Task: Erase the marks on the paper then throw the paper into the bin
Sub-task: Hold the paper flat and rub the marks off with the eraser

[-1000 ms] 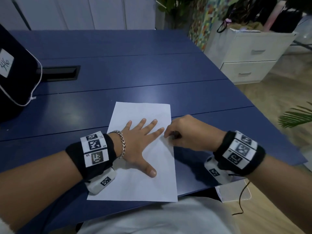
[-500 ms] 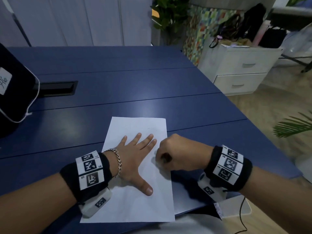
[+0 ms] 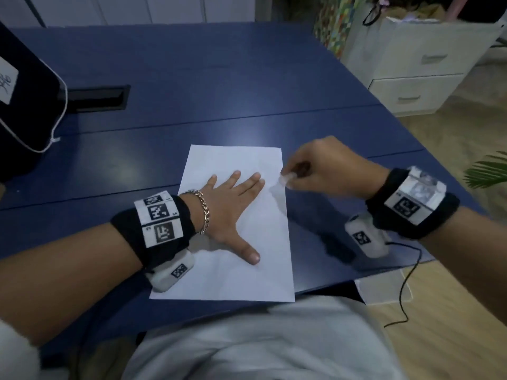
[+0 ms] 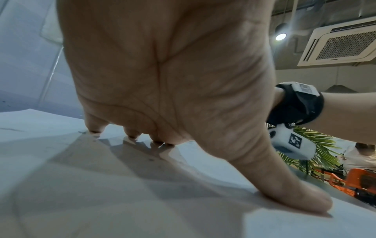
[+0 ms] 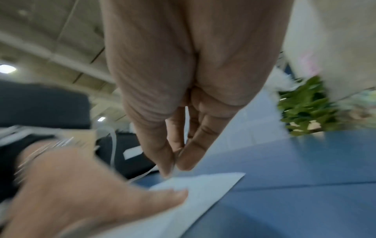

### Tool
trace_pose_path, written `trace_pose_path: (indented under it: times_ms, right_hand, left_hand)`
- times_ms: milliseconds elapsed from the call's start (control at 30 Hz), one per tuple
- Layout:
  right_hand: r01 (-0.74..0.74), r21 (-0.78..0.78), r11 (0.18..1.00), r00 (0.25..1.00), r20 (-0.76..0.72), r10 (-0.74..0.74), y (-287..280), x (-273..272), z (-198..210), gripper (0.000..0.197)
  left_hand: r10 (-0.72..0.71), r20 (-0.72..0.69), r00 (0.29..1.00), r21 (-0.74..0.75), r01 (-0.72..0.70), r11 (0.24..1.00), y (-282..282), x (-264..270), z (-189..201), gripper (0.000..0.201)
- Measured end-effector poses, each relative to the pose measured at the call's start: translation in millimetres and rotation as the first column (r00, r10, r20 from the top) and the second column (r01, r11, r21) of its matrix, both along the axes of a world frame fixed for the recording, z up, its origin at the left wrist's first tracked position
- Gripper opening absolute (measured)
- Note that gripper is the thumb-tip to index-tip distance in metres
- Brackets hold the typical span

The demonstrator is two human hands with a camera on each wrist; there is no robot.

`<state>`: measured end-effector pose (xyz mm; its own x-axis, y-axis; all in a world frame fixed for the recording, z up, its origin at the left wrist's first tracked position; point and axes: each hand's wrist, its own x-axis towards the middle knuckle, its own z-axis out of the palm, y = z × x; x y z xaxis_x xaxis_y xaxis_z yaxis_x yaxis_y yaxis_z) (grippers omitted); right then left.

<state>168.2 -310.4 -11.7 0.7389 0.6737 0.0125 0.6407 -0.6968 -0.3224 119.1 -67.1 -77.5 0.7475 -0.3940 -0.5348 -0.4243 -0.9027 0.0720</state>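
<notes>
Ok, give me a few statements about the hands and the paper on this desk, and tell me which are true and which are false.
1. The left hand lies flat on the paper with fingers spread. True.
2. The right hand rests open on the table. False: its fingertips pinch a small whitish thing, probably the eraser, at the paper's right edge.
3. The paper is crumpled into a ball. False: it lies flat.
4. A chain bracelet sits on the left wrist. True.
5. A bin stands on the table. False: no bin shows.
</notes>
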Motion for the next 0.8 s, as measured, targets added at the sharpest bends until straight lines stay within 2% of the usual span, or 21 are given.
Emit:
trace_pose_path:
  times_ms: [100, 300, 533, 633, 733, 800]
  right_hand:
    - [0.082, 0.058, 0.995, 0.993, -0.089, -0.077, -12.9, 10.8, 3.1, 0.017]
    - [-0.041, -0.038, 0.998, 0.979, -0.202, 0.032, 6.7, -8.9, -23.2, 0.022]
    - [-0.12, -0.048, 0.992, 0.989, -0.095, 0.115, 23.3, -10.7, -37.5, 0.012]
    - [-0.213, -0.081, 0.974, 0.971, -0.129, 0.202, 22.7, -15.9, -34.2, 0.011]
    - [-0.127, -0.065, 0.99, 0.987, -0.112, 0.119, 17.5, -5.5, -30.4, 0.012]
    - [-0.12, -0.06, 0.991, 0.99, -0.085, 0.114, 16.2, -4.8, -32.4, 0.013]
  left_hand:
    - [-0.006, 0.007, 1.0, 0.006, 0.006, 1.0, 0.3, 0.0, -1.2, 0.166]
    - [-0.005, 0.025, 1.0, -0.013, 0.005, 1.0, 1.3, 0.0, -1.7, 0.163]
    - [0.004, 0.023, 1.0, -0.032, -0.003, 0.999, 1.4, 1.1, -5.0, 0.163]
    - [0.007, 0.016, 1.0, -0.037, -0.006, 0.999, 1.3, 0.9, -5.5, 0.16]
    - [0.0, 0.019, 1.0, -0.024, 0.001, 1.0, -2.0, 1.1, -5.6, 0.154]
    - [0.005, 0.012, 1.0, -0.013, -0.004, 1.0, -3.0, 1.5, -4.5, 0.152]
